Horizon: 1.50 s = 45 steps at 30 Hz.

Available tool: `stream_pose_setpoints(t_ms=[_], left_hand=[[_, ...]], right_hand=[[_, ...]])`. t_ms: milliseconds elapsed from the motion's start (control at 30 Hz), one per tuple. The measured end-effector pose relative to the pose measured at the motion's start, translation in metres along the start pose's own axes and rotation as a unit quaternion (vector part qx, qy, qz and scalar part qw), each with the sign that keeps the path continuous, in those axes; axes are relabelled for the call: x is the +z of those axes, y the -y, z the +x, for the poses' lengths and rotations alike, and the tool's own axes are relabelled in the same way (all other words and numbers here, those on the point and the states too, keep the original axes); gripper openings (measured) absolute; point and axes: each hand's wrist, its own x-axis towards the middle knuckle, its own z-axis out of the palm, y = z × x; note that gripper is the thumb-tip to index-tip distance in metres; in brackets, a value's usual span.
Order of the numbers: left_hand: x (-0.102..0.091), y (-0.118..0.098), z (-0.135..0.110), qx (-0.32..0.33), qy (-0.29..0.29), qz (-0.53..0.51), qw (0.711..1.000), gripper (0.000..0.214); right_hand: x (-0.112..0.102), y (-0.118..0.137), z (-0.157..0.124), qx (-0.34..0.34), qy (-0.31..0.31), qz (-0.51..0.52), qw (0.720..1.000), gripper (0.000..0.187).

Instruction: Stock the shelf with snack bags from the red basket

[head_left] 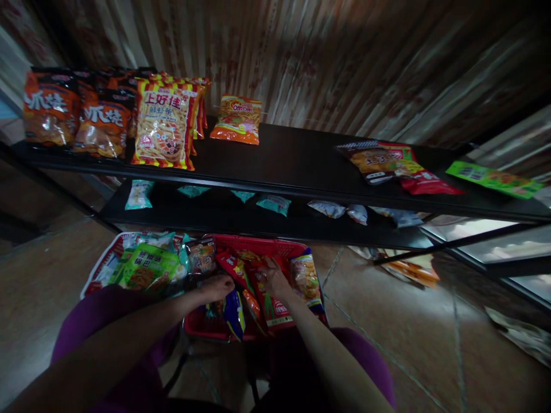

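Note:
Both my hands reach down into a red basket (282,248) full of snack packets below the shelves. My left hand (216,288) is curled at the basket's left side, by a dark packet (202,258) and a blue packet (233,315); what it grips is hidden. My right hand (272,277) lies on a red packet (270,304) in the middle of the basket, fingers bent on it. A yellow-orange packet (305,280) stands at the basket's right.
A black top shelf (297,166) carries orange and yellow snack bags (162,125) at left, a small orange bag (237,119), and red (396,163) and green packets (493,179) at right. A lower shelf holds small pale packets (274,203). A second basket holds green packets (148,269). Tiled floor lies around.

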Motion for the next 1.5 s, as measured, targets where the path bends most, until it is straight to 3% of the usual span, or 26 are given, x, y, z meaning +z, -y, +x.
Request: stream_pose_setpoints(t_ms=[233, 367, 467, 667, 833, 1200, 1500], left_hand=[[-0.006, 0.007, -0.013, 0.022, 0.041, 0.095, 0.994, 0.025], [-0.007, 0.012, -0.014, 0.041, 0.051, 0.109, 0.992, 0.026], [-0.007, 0.013, -0.014, 0.05, 0.056, 0.115, 0.991, 0.026], [-0.009, 0.017, -0.014, 0.043, 0.041, 0.123, 0.991, 0.032], [-0.009, 0.018, -0.015, 0.046, 0.046, 0.116, 0.991, 0.027], [-0.011, 0.01, -0.016, 0.044, 0.038, 0.133, 0.989, 0.031], [-0.008, 0.024, -0.018, 0.058, 0.025, 0.137, 0.989, 0.02]], right_hand=[[0.009, -0.01, 0.006, 0.05, -0.018, 0.051, 0.997, 0.047], [0.003, -0.019, 0.002, 0.087, -0.049, 0.079, 0.992, 0.047], [-0.004, -0.018, -0.001, 0.068, -0.06, 0.074, 0.993, 0.047], [-0.003, 0.011, -0.015, -0.085, 0.036, 0.036, 0.995, 0.038], [0.004, 0.023, -0.026, -0.099, 0.109, 0.053, 0.988, 0.037], [-0.007, 0.041, -0.032, -0.134, 0.159, 0.074, 0.975, 0.043], [-0.013, 0.031, -0.029, -0.048, 0.065, 0.077, 0.994, 0.043]])
